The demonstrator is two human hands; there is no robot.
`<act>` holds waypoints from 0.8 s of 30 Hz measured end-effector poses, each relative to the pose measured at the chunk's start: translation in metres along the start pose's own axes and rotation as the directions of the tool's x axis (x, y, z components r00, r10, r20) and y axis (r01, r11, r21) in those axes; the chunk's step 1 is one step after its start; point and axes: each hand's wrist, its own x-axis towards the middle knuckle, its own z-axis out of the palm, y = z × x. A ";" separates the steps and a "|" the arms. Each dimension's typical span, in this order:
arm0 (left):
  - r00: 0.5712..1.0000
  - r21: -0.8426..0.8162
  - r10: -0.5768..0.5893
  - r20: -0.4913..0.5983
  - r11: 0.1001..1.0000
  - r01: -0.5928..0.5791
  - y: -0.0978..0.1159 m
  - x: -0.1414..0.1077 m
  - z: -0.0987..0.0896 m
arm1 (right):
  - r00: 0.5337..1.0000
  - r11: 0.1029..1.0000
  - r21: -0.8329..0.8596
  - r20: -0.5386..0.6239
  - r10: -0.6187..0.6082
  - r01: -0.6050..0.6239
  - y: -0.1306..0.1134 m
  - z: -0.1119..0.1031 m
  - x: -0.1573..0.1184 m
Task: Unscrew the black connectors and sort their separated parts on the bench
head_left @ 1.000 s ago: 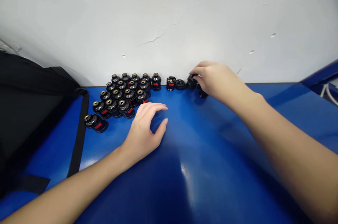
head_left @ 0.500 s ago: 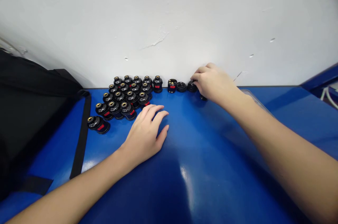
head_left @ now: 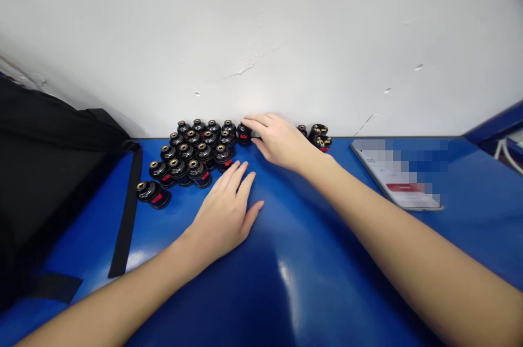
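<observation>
Rows of black lamp holders (head_left: 200,171), with gold threaded tops and red labels, stand grouped at the back of the blue table. My left hand (head_left: 224,208) rests on the table with fingers spread, its fingertips close beside a lamp holder (head_left: 223,156) at the group's front right. My right hand (head_left: 281,142) reaches to the back, fingers and thumb apart. Its fingertips are at the lamp holder (head_left: 244,133) ending the back row; whether they touch it is unclear. Beyond that hand are socket parts with brass contacts (head_left: 321,130) and a small black piece with a gold top (head_left: 302,129).
A phone (head_left: 392,178) with a partly pixelated screen lies on the right of the blue table (head_left: 253,292). On the left sits a black bag (head_left: 49,172) with a strap (head_left: 126,221). A white wall (head_left: 261,25) rises behind; white cables (head_left: 506,148) show at far right.
My right hand has moved left from the socket parts to the end of the back row, uncovering the phone and contact-bearing parts. My left hand has barely moved.
</observation>
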 end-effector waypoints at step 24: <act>0.999 0.009 -0.037 0.025 0.999 0.036 -0.001 -0.001 0.002 | 0.954 0.964 0.103 0.204 0.221 -0.246 -0.034 -0.058 -0.039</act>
